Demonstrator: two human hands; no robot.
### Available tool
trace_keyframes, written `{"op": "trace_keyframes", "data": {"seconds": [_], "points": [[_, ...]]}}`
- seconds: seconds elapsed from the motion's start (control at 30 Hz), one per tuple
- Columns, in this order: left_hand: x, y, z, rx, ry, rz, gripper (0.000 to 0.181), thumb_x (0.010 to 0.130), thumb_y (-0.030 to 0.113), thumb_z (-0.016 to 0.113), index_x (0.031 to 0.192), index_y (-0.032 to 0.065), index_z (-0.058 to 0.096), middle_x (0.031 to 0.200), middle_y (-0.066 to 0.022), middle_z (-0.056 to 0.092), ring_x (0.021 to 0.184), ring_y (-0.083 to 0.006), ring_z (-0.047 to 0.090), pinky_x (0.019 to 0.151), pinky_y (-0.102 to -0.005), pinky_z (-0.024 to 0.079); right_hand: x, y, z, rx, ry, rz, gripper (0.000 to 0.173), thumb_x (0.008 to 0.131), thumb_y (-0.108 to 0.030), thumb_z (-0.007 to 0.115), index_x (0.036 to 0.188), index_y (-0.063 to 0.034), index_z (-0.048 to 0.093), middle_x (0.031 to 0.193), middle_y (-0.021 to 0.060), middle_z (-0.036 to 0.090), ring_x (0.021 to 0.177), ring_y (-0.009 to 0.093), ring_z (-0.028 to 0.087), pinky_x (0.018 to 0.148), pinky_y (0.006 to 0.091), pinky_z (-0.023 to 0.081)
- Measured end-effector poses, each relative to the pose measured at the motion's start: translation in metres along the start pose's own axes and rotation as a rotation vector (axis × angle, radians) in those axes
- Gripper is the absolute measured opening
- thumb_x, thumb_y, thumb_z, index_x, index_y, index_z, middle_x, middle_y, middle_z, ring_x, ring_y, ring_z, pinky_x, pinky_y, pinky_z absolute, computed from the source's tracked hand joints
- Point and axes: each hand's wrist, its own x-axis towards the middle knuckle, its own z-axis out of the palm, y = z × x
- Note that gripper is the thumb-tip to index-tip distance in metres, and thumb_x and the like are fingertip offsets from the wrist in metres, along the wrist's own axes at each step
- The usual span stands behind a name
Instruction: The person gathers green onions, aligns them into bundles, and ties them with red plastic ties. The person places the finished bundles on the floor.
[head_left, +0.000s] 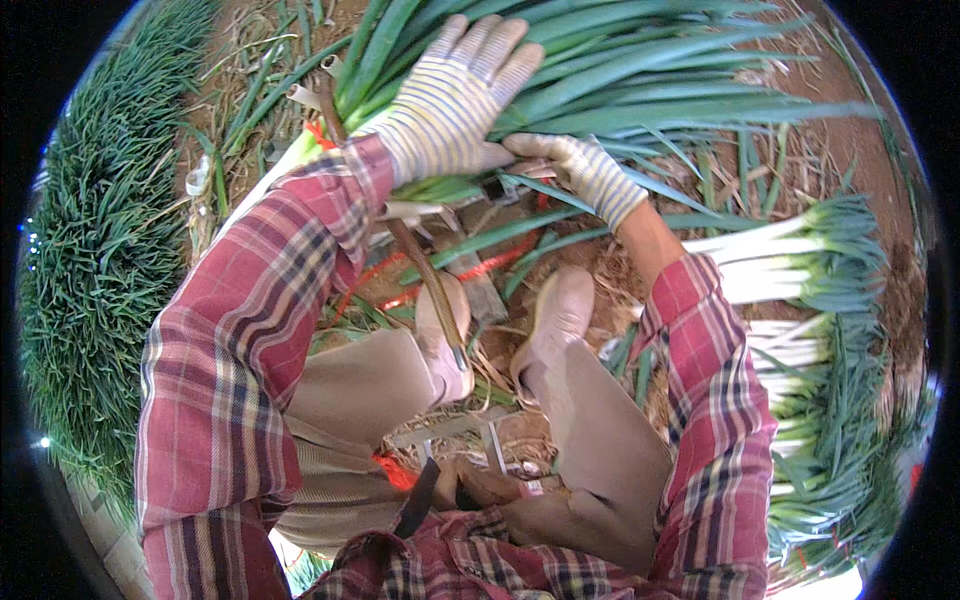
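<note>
A large bunch of long green onions lies across the frame in front of me, with its dark green leaves fanning to the right. My left hand, in a striped knit glove, rests flat on the leaves with its fingers spread a little. Close by, my gloved right hand is curled at the near edge of the bunch; some of its fingers are hidden, so its hold is unclear. Red tape shows near the white stalks by my left wrist. Below that wrist, a brown rod slants towards my boots.
Trimmed bundles of green onions are laid in a row at the right. A dense mass of green leaves stands along the left. Red plastic strip and loose leaves lie around my boots on straw-littered soil.
</note>
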Motion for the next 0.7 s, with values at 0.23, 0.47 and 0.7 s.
{"op": "trace_keyframes", "data": {"seconds": [0.23,0.47,0.7], "points": [[-0.001,0.01,-0.005,0.074,-0.112,-0.024,0.102,0.06,0.045,0.082,0.141,0.0047,0.035,0.145,-0.021,0.032,0.136,-0.0376,0.03,0.115,-0.0514,0.02,-0.071,0.036,-0.033,-0.829,-0.178,0.123,0.038,0.079,-0.037,0.07,0.101,-0.005,0.071,0.087,0.0165,0.069,0.086,0.026,0.067,0.08,0.0357,0.053],[0.003,0.011,-0.001,0.099,-0.138,-0.031,0.106,0.06,0.05,0.081,0.144,0.0058,0.032,0.148,-0.0199,0.029,0.138,-0.0372,0.027,0.115,-0.0514,0.017,-0.01,0.008,-0.134,-1.839,-0.074,0.289,0.045,0.1,-0.038,0.035,0.14,-0.0223,0.048,0.143,0.009,0.049,0.125,0.021,0.052,0.107,0.0328,0.037],[0.017,0.017,0.003,0.112,-0.139,-0.014,0.106,0.06,0.051,0.081,0.144,0.0066,0.032,0.148,-0.0194,0.03,0.138,-0.0371,0.028,0.115,-0.0511,0.018,0.002,0.055,-0.164,-1.648,0.21,0.278,0.05,0.09,-0.049,0.051,0.126,-0.0152,0.059,0.128,0.0102,0.059,0.119,0.029,0.055,0.107,0.041,0.035]]}}
